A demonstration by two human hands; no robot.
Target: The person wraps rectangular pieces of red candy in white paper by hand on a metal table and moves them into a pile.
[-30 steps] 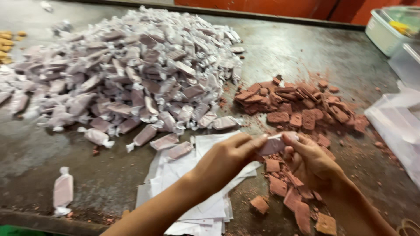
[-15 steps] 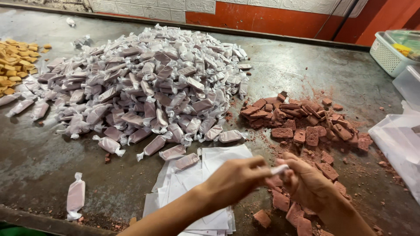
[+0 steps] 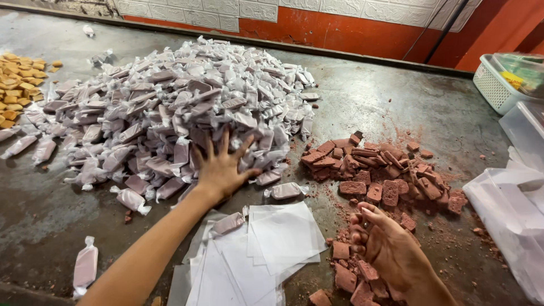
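My left hand (image 3: 222, 166) lies flat with fingers spread on the near edge of a big heap of wrapped sweets (image 3: 170, 107) in translucent white paper. My right hand (image 3: 385, 249) hovers, fingers curled and empty as far as I can see, over loose reddish-brown sweet pieces (image 3: 348, 272) at the near right. A larger pile of the same brown pieces (image 3: 385, 170) lies beyond it. A stack of white wrapping papers (image 3: 255, 255) sits between my arms, with one wrapped sweet (image 3: 228, 223) resting on it.
Yellow-brown sweets (image 3: 17, 85) lie at far left. A single wrapped sweet (image 3: 85, 266) sits near the front edge. Clear plastic containers (image 3: 521, 130) and a white basket (image 3: 498, 79) stand at right, with plastic sheeting (image 3: 510, 209) below. A red wall (image 3: 351, 34) bounds the dark tabletop (image 3: 396, 102).
Both hands were together twisting a wrapper around a sweet. Now they have parted: the left hand has reached out onto the wrapped heap, the right has dropped toward the brown pieces.
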